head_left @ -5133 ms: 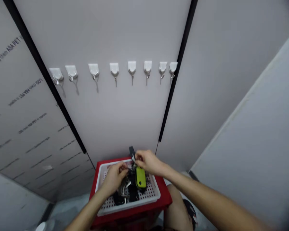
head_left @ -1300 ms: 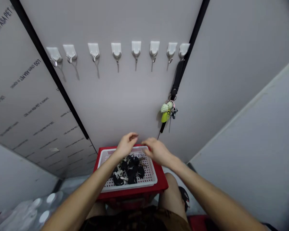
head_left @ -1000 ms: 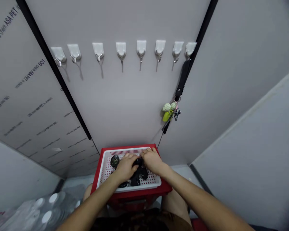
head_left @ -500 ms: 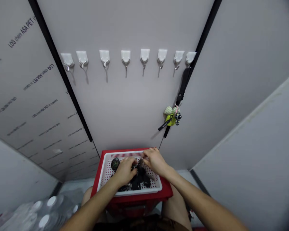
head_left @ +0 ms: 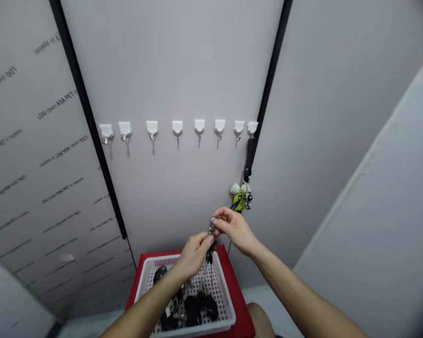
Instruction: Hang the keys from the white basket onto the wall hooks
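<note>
Both hands are raised above the near part of the basket, pinching one keychain (head_left: 212, 225). My right hand (head_left: 235, 230) grips its silvery metal ring or clasp at the top. My left hand (head_left: 193, 253) is closed just below, fingertips on the same metal part. Dark pieces, perhaps keys, dangle under the fingers, too small to make out. Beneath lies a white perforated plastic basket (head_left: 229, 300) holding several black and metallic items (head_left: 193, 307), partly covered by my left forearm. A round dark green item (head_left: 160, 273) rests at the basket's left side.
A row of several white adhesive hooks (head_left: 177, 127) runs along the grey wall. From the rightmost hook (head_left: 253, 127) hangs a black strap (head_left: 248, 159) with a yellow-green pouch and small charms (head_left: 240, 199). The basket stands on a red stool or box (head_left: 232, 281).
Both hands have risen out of the basket, lifting the keychain between them. The view has tilted upward and shifted, so hooks and basket appear lower.
</note>
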The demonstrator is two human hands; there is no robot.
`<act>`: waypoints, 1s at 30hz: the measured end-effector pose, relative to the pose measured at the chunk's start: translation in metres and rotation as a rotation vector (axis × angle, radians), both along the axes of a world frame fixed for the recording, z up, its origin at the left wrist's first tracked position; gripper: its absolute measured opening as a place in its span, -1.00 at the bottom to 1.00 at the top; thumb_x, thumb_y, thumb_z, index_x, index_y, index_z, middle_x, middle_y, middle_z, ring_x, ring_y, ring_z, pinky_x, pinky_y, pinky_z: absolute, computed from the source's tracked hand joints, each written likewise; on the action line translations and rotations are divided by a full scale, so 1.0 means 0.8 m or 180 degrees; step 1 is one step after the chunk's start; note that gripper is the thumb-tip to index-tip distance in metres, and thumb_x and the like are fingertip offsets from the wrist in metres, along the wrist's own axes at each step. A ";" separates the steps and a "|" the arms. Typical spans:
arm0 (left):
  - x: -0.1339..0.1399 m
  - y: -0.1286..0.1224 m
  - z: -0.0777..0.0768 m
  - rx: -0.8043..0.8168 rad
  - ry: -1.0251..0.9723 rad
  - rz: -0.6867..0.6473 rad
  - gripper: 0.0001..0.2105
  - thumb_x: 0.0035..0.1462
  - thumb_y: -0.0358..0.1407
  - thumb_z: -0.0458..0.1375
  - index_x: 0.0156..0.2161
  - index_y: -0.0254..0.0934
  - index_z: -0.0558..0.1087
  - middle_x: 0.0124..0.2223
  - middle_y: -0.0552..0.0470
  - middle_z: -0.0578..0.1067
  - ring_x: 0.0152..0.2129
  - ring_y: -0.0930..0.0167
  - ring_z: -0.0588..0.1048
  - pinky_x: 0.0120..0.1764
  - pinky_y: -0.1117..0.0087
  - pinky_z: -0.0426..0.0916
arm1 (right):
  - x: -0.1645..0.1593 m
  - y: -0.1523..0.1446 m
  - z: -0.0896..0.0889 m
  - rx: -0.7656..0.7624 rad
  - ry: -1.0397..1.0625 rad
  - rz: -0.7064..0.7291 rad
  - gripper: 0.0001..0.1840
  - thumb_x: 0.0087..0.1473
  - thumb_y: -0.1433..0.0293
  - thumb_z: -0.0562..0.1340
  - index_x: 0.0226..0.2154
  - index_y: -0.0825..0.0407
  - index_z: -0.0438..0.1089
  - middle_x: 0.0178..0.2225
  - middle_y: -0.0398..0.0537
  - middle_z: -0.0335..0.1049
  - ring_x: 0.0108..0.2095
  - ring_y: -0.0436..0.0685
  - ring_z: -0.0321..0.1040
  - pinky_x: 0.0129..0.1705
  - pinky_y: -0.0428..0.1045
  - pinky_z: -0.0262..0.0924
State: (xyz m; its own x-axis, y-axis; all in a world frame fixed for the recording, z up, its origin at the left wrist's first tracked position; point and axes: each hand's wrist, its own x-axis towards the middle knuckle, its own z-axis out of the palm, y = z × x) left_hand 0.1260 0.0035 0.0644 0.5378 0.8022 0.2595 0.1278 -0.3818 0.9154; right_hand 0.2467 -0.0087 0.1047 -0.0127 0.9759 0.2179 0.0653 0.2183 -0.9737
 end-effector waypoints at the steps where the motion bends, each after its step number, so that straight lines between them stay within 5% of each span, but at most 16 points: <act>1: 0.007 0.006 0.018 0.0041 -0.0028 0.0015 -0.69 -0.03 -0.20 -0.17 -0.44 -0.38 0.32 -0.53 0.07 0.33 -0.57 0.53 0.27 -0.49 0.55 0.17 | 0.005 0.003 0.015 0.0108 0.0155 -0.0093 -0.86 -0.26 0.41 0.11 -0.52 0.09 0.11 -0.76 -0.32 0.15 -0.73 -0.14 0.10 -0.64 -0.17 0.06; 8: 0.061 0.049 0.139 0.0399 -0.0199 0.0171 -0.68 -0.07 -0.15 -0.15 -0.48 -0.35 0.34 -0.64 0.10 0.33 -0.68 0.56 0.27 -0.58 0.56 0.16 | 0.043 0.031 0.115 0.1038 0.0841 -0.0896 -0.78 -0.35 0.42 0.17 -0.54 0.07 0.11 -0.71 -0.33 0.17 -0.70 -0.16 0.14 -0.59 -0.17 0.14; 15: 0.109 0.087 0.200 0.0777 -0.0191 0.0708 -0.68 -0.08 -0.17 -0.14 -0.50 -0.34 0.37 -0.65 0.08 0.36 -0.67 0.53 0.30 -0.58 0.54 0.17 | 0.067 0.069 0.174 0.1567 0.0562 -0.1718 -0.89 -0.31 0.44 0.12 -0.59 0.09 0.14 -0.71 -0.30 0.14 -0.70 -0.15 0.13 -0.56 -0.14 0.19; 22: 0.118 0.104 0.209 0.1052 0.0190 0.1115 -0.67 -0.07 -0.19 -0.16 -0.55 -0.35 0.37 -0.60 0.03 0.37 -0.62 0.49 0.32 -0.55 0.52 0.17 | 0.072 0.092 0.187 0.1444 -0.0022 -0.2058 -0.93 -0.27 0.50 0.05 -0.56 0.10 0.16 -0.68 -0.25 0.17 -0.70 -0.12 0.18 -0.60 -0.13 0.19; 30: 0.092 0.093 0.162 0.0980 0.0329 0.0749 -0.71 -0.10 -0.24 -0.08 -0.29 -0.36 0.33 -0.45 -0.01 0.42 -0.53 0.48 0.35 -0.42 0.48 0.22 | 0.069 0.080 0.146 0.1801 -0.0861 -0.2281 -0.75 -0.22 0.47 -0.01 -0.36 0.12 0.19 -0.42 -0.07 0.27 -0.55 -0.09 0.25 -0.48 -0.11 0.16</act>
